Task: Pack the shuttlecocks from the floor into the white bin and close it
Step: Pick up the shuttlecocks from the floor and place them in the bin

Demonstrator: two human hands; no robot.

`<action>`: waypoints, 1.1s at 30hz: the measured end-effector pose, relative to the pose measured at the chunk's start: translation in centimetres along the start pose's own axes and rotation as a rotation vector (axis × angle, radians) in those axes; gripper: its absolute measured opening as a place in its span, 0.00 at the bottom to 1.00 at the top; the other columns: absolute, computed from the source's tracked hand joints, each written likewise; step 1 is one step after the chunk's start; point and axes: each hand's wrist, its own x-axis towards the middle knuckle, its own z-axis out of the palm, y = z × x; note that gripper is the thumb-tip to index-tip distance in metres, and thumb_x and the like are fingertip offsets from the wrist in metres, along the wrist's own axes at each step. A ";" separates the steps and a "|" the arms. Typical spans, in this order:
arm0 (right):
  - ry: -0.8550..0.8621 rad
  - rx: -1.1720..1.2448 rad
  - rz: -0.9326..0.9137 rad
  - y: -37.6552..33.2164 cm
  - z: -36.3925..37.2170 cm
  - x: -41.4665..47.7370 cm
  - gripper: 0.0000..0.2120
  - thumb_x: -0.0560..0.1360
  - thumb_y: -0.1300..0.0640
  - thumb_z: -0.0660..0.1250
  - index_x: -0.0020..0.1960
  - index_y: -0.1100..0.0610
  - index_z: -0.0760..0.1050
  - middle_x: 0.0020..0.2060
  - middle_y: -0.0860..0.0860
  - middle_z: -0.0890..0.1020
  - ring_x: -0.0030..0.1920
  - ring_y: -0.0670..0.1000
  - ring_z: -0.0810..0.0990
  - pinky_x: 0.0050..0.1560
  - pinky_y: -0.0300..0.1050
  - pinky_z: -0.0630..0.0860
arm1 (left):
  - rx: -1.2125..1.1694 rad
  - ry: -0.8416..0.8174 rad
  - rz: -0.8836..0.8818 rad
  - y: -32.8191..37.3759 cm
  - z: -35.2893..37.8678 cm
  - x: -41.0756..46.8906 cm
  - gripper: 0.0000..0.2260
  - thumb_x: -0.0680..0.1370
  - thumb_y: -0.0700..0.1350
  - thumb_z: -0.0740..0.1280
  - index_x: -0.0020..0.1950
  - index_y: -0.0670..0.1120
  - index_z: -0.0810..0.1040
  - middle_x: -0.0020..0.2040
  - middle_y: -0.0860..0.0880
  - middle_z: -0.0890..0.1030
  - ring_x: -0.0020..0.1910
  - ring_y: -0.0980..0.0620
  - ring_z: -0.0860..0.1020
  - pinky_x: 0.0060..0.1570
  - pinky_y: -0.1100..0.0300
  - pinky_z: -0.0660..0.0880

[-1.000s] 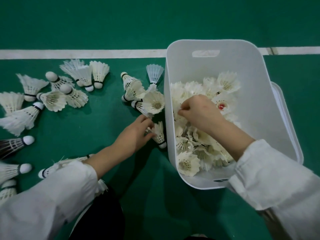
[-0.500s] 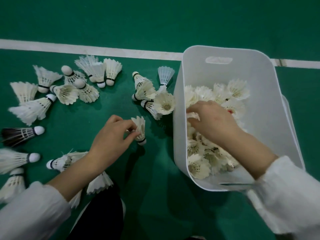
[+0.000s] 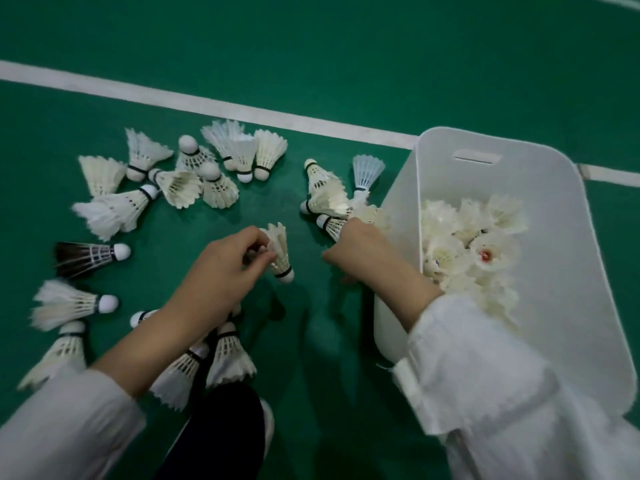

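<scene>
Now pinching a feathery white shuttlecock [image 3: 281,252], cork down, in left hand [image 3: 221,268]. Cannot tell right hand [image 3: 363,252]'s grip beside it.

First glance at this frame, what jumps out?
The white bin at right, heaped with shuttlecocks, one with a red centre. Loose shuttlecocks strewn over the green floor at left, including a black-feathered shuttlecock. Centre: the left hand pinches a held shuttlecock, while the right hand reaches the cluster beside the bin.
</scene>
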 end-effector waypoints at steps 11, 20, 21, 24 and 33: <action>0.252 -0.068 0.095 -0.9 0.5 -0.5 0.08 0.74 0.70 0.59 0.50 0.68 0.74 0.45 0.63 0.77 0.49 0.62 0.77 0.44 0.48 0.71 | 0.000 0.033 -0.065 -3.0 -1.9 -0.1 0.04 0.77 0.47 0.66 0.48 0.47 0.74 0.34 0.57 0.74 0.33 0.63 0.72 0.33 0.72 0.66; 0.210 0.067 -0.303 -4.7 7.1 -1.0 0.07 0.75 0.63 0.60 0.45 0.62 0.77 0.43 0.59 0.82 0.45 0.61 0.77 0.40 0.47 0.65 | 0.041 0.030 -0.141 -4.9 -3.3 -0.8 0.11 0.78 0.53 0.62 0.42 0.47 0.74 0.33 0.52 0.75 0.30 0.59 0.70 0.30 0.65 0.64; 0.185 0.035 -0.317 -4.7 8.4 -1.0 0.08 0.75 0.64 0.60 0.47 0.61 0.78 0.44 0.58 0.82 0.45 0.60 0.78 0.40 0.46 0.65 | 0.052 0.033 -0.171 -5.3 -3.8 -1.1 0.13 0.78 0.54 0.61 0.40 0.46 0.73 0.31 0.50 0.74 0.29 0.57 0.70 0.30 0.62 0.64; 0.130 -0.022 -0.316 -4.4 10.8 -1.3 0.08 0.74 0.67 0.59 0.45 0.61 0.76 0.44 0.56 0.81 0.44 0.57 0.78 0.37 0.43 0.62 | 0.119 -0.025 -0.255 -6.8 -5.3 -2.3 0.14 0.79 0.54 0.60 0.40 0.45 0.73 0.29 0.49 0.73 0.28 0.53 0.69 0.31 0.57 0.67; 0.116 0.003 -0.275 -3.9 10.9 -1.6 0.08 0.74 0.66 0.60 0.37 0.59 0.71 0.39 0.58 0.79 0.35 0.56 0.68 0.35 0.47 0.63 | 0.353 -0.371 -0.392 -6.8 -5.2 -7.2 0.16 0.75 0.64 0.57 0.38 0.55 0.74 0.31 0.57 0.74 0.29 0.58 0.71 0.30 0.63 0.66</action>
